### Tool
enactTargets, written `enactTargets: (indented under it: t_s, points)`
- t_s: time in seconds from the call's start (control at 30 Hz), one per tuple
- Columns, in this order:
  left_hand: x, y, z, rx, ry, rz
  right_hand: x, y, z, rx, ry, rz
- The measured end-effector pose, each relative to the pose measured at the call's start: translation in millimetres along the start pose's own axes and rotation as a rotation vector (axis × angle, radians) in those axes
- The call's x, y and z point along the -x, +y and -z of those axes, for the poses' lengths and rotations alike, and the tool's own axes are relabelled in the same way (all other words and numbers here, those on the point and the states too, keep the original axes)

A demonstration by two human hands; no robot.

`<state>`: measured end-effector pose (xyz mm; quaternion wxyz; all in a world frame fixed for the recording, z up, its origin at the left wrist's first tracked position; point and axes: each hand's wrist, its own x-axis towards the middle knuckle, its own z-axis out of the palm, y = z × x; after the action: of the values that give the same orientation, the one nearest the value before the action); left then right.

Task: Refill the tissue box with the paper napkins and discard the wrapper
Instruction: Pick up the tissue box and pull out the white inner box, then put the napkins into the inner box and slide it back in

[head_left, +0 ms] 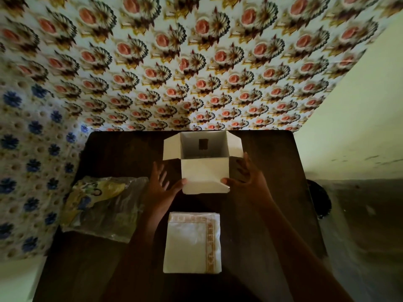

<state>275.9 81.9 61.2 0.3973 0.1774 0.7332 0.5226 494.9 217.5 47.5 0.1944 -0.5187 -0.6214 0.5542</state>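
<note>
1. The dark table (272, 192) stands against a flower-patterned wall and bears everything in play; its near half is kept for the stack, so the box sits toward the far edge where both arms can reach it.
2. The white tissue box (204, 171) stands upright near the table's far edge, its top flaps spread outward left and right and the near flap hanging down the front. I judge the flaps are held back this way to leave the mouth clear; the inside looks empty apart from a small dark patch on the back wall.
3. The clear wrapper (102, 205), crumpled and with a yellow printed part, lies at the table's left edge, apart from the box; it seems set aside for discarding later.
4. The stack of paper napkins (193, 243), white with an orange border, lies flat just in front of the box, between the forearms, not yet loaded.
5. The left hand (162, 186) is spread, its thumb touching the near flap's left edge.
6. The right hand (248, 179) is likewise spread, thumb on the flap's right edge; together they steady the flap, grasping nothing.
</note>
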Motion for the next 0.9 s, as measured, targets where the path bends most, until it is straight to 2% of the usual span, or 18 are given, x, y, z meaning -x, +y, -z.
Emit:
enactTargets:
  t_s: [0.13, 0.23, 0.3, 0.4, 0.53, 0.6, 0.7, 0.9]
  points:
    - [29.1, -27.2, 15.2, -0.302, 0.13, 0.027, 25.7, 8.5, 2.6, -0.022, 0.007, -0.07]
    - [37.3, -81.0, 31.0, -0.526, 0.11, 0.212, 45.7, 28.7, -3.8, 0.132, -0.067, -0.146]
    - [42.7, -114.2, 35.5, -0.579, 0.072, 0.351, 58.7, 43.7, -12.3, 0.18, -0.121, -0.188]
    - [66.1, -124.4, 30.2, -0.543, 0.045, 0.453, 72.5, 59.0, -26.6, 0.192, -0.206, -0.286]
    - [74.1, -151.0, 23.8, -0.355, 0.072, 0.53, 82.2, 74.1, -50.0, 0.265, -0.374, -0.461]
    - [75.7, -154.1, 21.3, -0.305, 0.103, 0.544, 88.9, 80.3, -59.4, 0.246, -0.42, -0.45]
    - [82.7, -139.2, 18.6, -0.283, 0.091, 0.568, 96.4, 85.0, -67.0, 0.265, -0.385, -0.375]
    - [86.3, -137.8, 7.3, -0.271, 0.06, 0.562, 95.8, 92.0, -66.5, 0.248, -0.366, -0.375]
